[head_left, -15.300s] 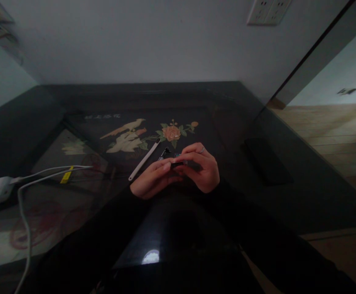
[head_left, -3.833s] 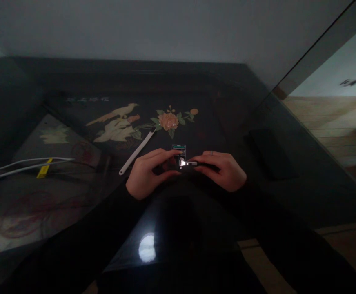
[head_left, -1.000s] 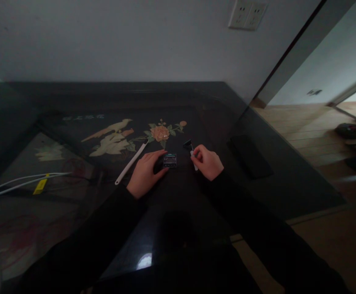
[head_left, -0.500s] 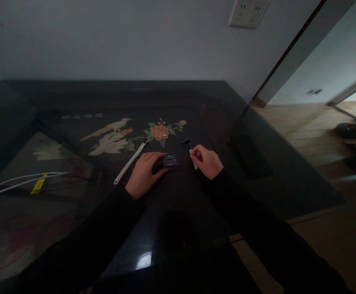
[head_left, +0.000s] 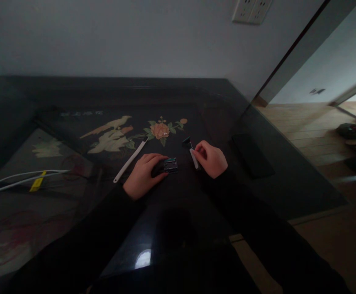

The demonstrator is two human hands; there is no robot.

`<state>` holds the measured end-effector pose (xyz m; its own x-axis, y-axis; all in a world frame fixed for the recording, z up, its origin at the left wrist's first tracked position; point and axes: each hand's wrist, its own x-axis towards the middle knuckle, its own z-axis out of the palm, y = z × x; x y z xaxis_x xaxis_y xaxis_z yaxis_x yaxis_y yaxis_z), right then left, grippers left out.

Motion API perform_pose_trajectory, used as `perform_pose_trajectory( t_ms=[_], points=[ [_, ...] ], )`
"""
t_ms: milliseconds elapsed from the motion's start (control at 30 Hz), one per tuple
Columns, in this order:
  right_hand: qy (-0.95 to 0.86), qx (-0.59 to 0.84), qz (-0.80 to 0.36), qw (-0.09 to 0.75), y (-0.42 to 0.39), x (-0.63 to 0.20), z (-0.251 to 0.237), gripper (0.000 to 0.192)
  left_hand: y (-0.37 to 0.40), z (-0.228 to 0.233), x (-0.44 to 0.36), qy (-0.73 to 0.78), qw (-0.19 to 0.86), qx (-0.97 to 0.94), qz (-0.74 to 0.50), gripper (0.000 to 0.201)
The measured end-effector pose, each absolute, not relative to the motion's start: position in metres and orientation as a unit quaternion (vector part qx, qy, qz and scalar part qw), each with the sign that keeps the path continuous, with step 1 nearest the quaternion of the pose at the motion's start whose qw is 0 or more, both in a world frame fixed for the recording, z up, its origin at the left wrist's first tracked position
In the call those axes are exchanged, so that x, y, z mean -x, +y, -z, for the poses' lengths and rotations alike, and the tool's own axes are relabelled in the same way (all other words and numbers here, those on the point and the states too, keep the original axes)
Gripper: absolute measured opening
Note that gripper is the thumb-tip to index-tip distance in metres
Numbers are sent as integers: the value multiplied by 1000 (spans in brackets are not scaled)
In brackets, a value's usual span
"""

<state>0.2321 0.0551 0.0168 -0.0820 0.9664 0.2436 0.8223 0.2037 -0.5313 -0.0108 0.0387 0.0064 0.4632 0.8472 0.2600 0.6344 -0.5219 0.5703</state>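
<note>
My left hand (head_left: 145, 175) grips a small dark case (head_left: 170, 165) between thumb and fingers, low over the black tabletop. It looks like a razor blade cartridge holder with slots; its details are dim. In my right hand (head_left: 211, 158), pinched between thumb and fingertips, is a razor (head_left: 194, 157) with a white-and-black handle. Its dark head points away from me, up and to the left. The razor and the case are apart. Left of my left hand lies a slim white stick (head_left: 129, 161) with a hole at its near end and a dark far tip.
A flat black rectangular object (head_left: 251, 156) lies to the right on the glossy black table (head_left: 300, 179). White cables with a yellow tag (head_left: 38, 182) run in from the left. Behind the table rises a wall with sockets (head_left: 251, 11).
My right hand has shifted slightly right with the razor, showing more of its handle. The case in my left hand has tilted, so more of its top shows.
</note>
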Motion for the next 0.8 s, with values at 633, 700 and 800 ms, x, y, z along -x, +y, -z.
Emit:
perform_pose_trajectory(
  t_ms=[633,700,800],
  points=[
    [-843,455,-127,256,31,-204,-13,7,25,-19,4,437,221,-832,-260,21],
    [-845,456,-131,248,30,-204,-13,9,23,-18,2,451,199,-830,-262,17],
    [-845,461,-132,236,29,-202,-12,11,19,-16,-2,469,172,-831,-245,17]
  ],
)
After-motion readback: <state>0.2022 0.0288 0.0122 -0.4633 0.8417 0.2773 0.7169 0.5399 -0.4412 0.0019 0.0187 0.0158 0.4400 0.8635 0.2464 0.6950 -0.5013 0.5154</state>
